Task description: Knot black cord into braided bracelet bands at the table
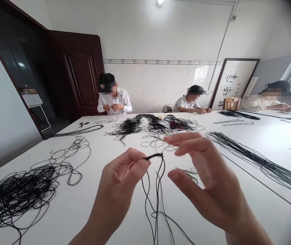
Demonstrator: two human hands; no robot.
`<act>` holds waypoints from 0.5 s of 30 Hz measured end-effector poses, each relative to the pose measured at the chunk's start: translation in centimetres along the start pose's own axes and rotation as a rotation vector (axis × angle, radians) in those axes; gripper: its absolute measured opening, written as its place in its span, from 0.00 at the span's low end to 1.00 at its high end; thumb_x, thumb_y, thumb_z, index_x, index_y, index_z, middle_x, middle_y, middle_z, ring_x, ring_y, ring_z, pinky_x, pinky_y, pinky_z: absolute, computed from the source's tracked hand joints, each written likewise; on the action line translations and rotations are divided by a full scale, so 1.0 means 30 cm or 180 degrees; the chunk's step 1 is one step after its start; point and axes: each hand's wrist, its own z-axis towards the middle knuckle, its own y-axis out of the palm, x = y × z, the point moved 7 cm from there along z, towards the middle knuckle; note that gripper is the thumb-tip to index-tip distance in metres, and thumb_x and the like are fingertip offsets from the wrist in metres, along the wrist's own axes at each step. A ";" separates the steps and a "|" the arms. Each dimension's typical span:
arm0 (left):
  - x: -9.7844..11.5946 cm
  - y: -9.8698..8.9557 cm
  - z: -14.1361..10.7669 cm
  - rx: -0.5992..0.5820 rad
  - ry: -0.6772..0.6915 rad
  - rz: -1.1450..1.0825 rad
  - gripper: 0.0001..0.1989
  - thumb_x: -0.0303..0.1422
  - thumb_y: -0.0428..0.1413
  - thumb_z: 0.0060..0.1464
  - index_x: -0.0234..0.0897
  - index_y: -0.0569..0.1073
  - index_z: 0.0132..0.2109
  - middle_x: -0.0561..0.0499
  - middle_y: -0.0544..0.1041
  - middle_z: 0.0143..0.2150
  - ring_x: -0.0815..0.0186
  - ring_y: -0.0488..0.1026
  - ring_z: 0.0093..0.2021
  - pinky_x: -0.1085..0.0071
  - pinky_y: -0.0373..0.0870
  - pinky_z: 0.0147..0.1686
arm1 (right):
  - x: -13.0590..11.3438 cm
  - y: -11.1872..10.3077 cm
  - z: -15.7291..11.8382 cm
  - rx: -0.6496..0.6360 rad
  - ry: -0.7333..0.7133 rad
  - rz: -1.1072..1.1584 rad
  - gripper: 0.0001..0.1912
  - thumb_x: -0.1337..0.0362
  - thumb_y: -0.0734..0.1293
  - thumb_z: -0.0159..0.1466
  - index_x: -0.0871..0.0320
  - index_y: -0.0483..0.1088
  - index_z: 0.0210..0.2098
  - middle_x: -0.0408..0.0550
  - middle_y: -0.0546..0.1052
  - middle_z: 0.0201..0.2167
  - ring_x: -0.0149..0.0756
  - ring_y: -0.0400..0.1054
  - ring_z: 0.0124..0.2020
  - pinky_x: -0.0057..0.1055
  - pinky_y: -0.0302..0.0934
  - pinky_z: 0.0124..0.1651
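Observation:
Between the thumb and fingers of my left hand point(125, 172) is pinched one end of a braided black cord point(155, 156). Its knotted part sticks out to the right, and several loose strands point(157, 197) hang from it down toward the table's near edge. My right hand point(207, 173) is raised just right of the cord's tip, thumb and fingers spread apart, touching nothing that I can see. Behind the right thumb, a pair of small scissors point(193, 177) lies on the table, partly hidden.
A tangled heap of black cord point(25, 194) covers the left of the white table point(84, 217). More black cord point(132, 126) is piled at the middle back, and a long straight bundle point(258, 158) lies at right. Scissors point(84, 124) rest far left. Three people sit along the far side.

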 end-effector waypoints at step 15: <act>0.000 0.030 -0.020 -0.0355 -0.0174 0.0080 0.08 0.35 0.57 0.56 0.40 0.70 0.30 0.56 0.69 0.23 0.71 0.67 0.24 0.74 0.62 0.25 | -0.001 0.026 0.021 -0.0063 0.0020 0.0304 0.10 0.76 0.64 0.63 0.55 0.67 0.37 0.41 0.71 0.31 0.27 0.66 0.33 0.27 0.62 0.35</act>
